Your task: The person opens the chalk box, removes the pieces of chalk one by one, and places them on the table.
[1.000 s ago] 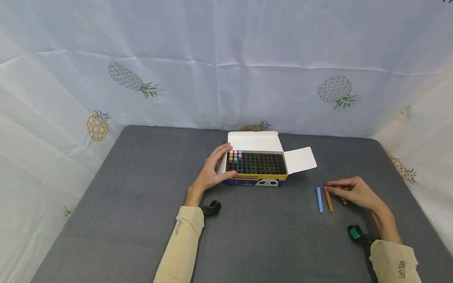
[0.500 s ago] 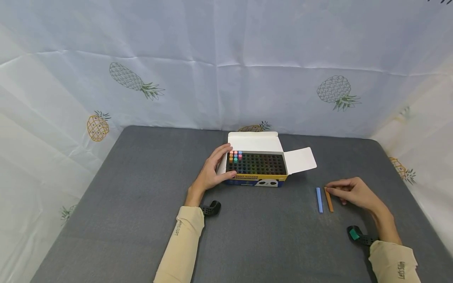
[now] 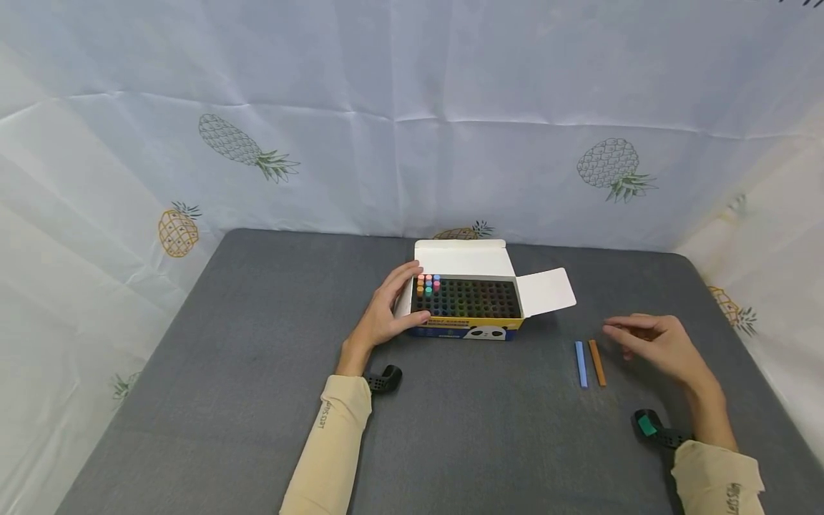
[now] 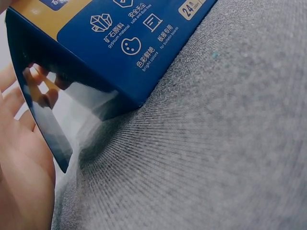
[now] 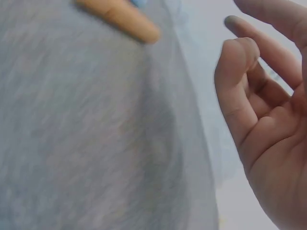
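Note:
An open box of chalk point(image 3: 486, 332), blue and yellow with a panda face, stands on the table. Several coloured chalk ends point(image 3: 428, 282) show in the back left holes of its black insert point(image 3: 476, 297). My left hand point(image 3: 386, 307) holds the box's left end, thumb at the front edge and fingers at the back corner. In the left wrist view its side flap point(image 4: 41, 105) partly hides my fingers. A blue chalk stick point(image 3: 581, 364) and an orange chalk stick point(image 3: 597, 363) lie side by side on the right. My right hand point(image 3: 663, 347) hovers just right of them, fingers loosely bent, holding nothing.
The box's white lid point(image 3: 465, 256) leans back, and a white side flap point(image 3: 546, 291) sticks out to the right. A grey cloth covers the table point(image 3: 257, 357). Pale curtains point(image 3: 399, 164) printed with pineapples hang behind it and at both sides.
My right hand has let go of the orange chalk and drawn back to the right. The orange chalk stays beside the blue one. My left hand and the box have not moved.

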Demonstrator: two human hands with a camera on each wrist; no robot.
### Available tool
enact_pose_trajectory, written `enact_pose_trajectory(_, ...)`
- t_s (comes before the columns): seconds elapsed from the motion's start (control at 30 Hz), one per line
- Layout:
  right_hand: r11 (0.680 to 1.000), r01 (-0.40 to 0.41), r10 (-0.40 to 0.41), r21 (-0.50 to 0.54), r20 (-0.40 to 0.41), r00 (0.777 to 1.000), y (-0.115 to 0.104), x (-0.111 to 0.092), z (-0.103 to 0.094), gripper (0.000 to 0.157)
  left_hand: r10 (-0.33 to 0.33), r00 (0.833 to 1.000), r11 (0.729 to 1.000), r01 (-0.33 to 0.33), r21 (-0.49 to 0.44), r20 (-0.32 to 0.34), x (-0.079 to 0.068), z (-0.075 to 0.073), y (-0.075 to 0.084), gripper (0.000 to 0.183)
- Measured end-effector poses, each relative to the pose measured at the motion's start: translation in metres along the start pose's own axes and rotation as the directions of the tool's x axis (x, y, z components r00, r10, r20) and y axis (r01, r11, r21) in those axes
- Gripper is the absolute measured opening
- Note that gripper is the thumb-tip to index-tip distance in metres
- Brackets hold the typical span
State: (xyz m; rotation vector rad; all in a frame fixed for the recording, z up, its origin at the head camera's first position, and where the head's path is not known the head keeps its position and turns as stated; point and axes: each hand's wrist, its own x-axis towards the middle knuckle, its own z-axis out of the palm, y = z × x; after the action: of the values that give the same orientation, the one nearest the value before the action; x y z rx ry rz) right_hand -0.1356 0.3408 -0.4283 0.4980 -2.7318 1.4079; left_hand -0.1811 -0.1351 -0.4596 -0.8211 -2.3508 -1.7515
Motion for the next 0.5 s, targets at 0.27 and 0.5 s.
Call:
enact_pose_trajectory(0.27, 0.993, 0.051, -0.030, 0.102, -0.199, 0.980, -0.034, 0.011, 0.002, 0.020, 0.027, 1.000, 1.000, -0.027, -0.002, 0.002, -0.001, -0.001, -0.014, 0.074)
enact_pose_trajectory(0.5, 0.918, 0.289, -0.226, 0.273, -0.239, 0.944, -0.065, 0.034, 0.014, 0.022, 0.025, 1.000, 1.000, -0.025, 0.008, -0.001, -0.001, -0.001, -0.014, 0.078)
